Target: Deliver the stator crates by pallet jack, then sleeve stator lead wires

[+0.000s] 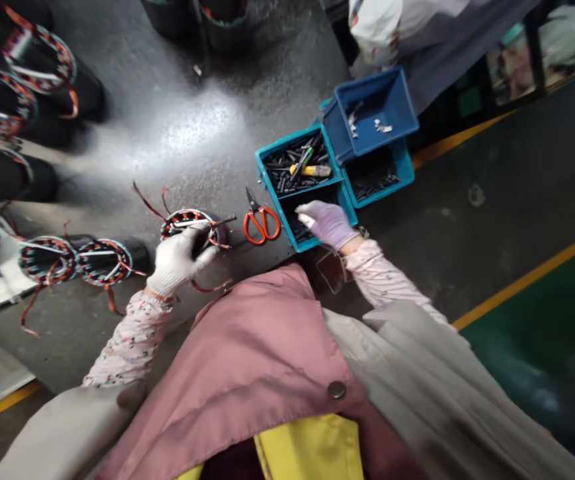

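Note:
My left hand (180,259), in a white glove, is wrapped round the rim of a wound motor stator (190,223) with copper and red wires, standing on the grey worktop. My right hand (326,223), in a pale purple glove, reaches into the near compartment of a teal tray (267,175) filled with short black sleeves; its fingers are curled down among them, and I cannot see what they hold. Orange-handled scissors (261,222) lie between the stator and the tray.
Two more stators (74,260) lie to the left, and several stand at the far left (27,67). A blue bin (392,87) holds small metal parts beside another teal tray (402,170). A yellow-handled tool (312,171) lies in the tray's far compartment.

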Available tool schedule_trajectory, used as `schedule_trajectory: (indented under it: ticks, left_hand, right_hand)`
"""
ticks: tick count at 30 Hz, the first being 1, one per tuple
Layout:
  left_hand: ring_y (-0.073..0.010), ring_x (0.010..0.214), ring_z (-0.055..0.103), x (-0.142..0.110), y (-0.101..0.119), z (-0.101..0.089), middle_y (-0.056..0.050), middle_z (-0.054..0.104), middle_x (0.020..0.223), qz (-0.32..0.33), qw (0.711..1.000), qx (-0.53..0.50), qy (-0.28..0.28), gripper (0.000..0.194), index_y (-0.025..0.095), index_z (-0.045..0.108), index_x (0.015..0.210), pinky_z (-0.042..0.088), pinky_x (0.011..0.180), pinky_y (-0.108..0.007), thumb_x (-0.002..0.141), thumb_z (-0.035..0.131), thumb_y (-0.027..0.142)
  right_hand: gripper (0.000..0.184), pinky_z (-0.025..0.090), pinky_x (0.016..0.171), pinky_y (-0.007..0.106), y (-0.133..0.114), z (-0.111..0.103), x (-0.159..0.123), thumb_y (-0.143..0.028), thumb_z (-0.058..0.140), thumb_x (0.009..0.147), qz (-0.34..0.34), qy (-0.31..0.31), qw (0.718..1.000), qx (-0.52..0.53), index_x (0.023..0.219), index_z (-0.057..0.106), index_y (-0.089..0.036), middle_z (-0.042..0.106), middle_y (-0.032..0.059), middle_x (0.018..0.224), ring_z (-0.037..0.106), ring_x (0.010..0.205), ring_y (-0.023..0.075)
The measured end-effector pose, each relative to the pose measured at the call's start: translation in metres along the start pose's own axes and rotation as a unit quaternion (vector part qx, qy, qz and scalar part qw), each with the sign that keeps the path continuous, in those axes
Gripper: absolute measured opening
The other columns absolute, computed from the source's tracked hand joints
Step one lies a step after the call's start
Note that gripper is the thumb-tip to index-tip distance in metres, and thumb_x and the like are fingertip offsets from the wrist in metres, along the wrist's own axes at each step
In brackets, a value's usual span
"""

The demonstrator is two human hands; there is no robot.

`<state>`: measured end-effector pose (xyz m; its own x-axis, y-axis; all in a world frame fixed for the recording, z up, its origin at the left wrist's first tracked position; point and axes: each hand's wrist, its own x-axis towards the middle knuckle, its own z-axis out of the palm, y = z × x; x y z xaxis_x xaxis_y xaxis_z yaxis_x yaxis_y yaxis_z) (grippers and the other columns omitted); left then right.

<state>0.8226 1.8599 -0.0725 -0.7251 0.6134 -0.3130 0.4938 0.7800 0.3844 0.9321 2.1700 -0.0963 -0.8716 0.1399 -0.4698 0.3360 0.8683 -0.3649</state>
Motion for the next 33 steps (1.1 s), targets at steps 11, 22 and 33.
schedule_trajectory:
  ticks: [11,22,33]
  left_hand:
    - [-0.0289,0.113,0.067,-0.001,0.012,-0.001,-0.008,0.07,0.124,-0.017,1.0,-0.001,0.006,0.059,0.022,0.054,0.137,0.052,0.096,-0.037,0.085,0.057,0.049]
    - [-0.0277,0.11,0.068,-0.003,0.01,0.001,-0.01,0.071,0.123,0.013,1.0,-0.015,-0.002,0.056,0.021,0.054,0.138,0.052,0.094,-0.036,0.087,0.056,0.043]
    - [-0.0267,0.103,0.07,-0.006,0.001,0.006,-0.011,0.073,0.115,0.058,0.998,-0.03,-0.013,0.05,0.021,0.059,0.134,0.055,0.088,-0.037,0.089,0.056,0.042]
  right_hand:
    - [0.035,0.052,0.08,0.042,0.017,0.016,0.023,-0.027,0.054,0.094,0.078,-0.174,0.947,-0.257,0.119,0.068,-0.008,0.064,0.0258,0.119,0.066,0.106,0.0355]
    - [0.018,0.054,0.072,0.03,0.008,-0.013,-0.008,-0.02,0.056,0.095,0.128,0.05,0.98,0.141,0.109,0.064,-0.013,0.072,0.0169,0.102,0.071,0.077,0.0194]
    - [0.013,0.043,0.046,0.017,-0.081,0.063,0.061,-0.027,0.07,0.081,0.22,-0.12,0.741,0.623,0.078,0.064,-0.016,0.061,-0.0013,0.061,0.055,0.052,0.0083]
